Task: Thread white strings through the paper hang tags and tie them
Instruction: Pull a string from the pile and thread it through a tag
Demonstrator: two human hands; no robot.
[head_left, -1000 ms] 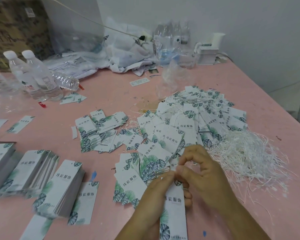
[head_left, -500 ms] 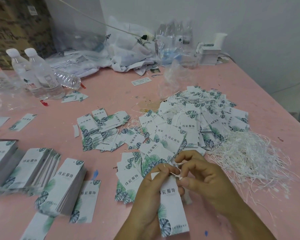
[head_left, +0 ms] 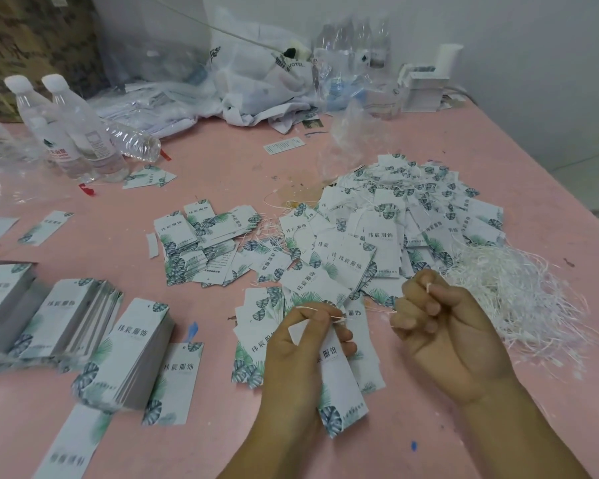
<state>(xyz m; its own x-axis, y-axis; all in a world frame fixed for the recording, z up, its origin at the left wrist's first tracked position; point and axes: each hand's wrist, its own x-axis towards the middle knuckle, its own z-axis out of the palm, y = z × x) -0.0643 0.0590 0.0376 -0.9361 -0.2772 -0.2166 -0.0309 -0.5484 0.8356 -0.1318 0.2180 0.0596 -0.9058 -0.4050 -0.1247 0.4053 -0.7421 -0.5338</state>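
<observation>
Pink table (head_left: 222,174) — finished tags piled far right. My left hand (head_left: 301,354) pinches a hang tag (head_left: 339,378) near centre to steady it; right hand (head_left: 443,326) pinches the string (head_left: 428,288) end — pulling it taut, I'd guess.

The left hand (head_left: 300,350) hides the held tag's (head_left: 339,385) top edge.

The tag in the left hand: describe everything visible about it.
The tag is a long white paper card with dark printed characters near its middle and a blue-green leaf print at its near end. The left hand holds its far end, tilted. A thin white string shows at that end, running toward the right hand.
</observation>
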